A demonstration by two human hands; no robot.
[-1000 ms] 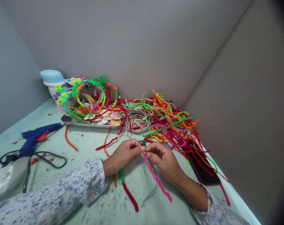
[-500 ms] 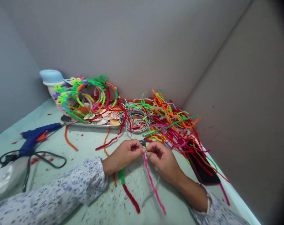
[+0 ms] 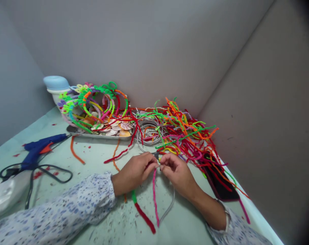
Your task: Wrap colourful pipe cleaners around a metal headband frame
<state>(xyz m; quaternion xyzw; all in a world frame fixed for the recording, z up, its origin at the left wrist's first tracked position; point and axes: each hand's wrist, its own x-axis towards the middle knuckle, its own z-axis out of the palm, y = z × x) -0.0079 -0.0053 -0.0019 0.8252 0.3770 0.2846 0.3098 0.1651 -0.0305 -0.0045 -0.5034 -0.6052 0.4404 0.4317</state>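
Your left hand and right hand have their fingers closed to a pinch, nearly meeting, at the top of a fuzzy pink pipe cleaner; which one grips it you cannot tell. It hangs over the pale green worktop, beside a thin grey curved wire. Beyond lies a tangled multicoloured pipe-cleaner pile.

A blue glue gun lies left of the left hand, its black cord looped below it beside a translucent plastic bag. Beyond that hand, farther left, a white bottle with a light-blue lid stands behind a metal tray of shells. Right of the right hand, a dark phone lies flat, fuzzy strips across it.
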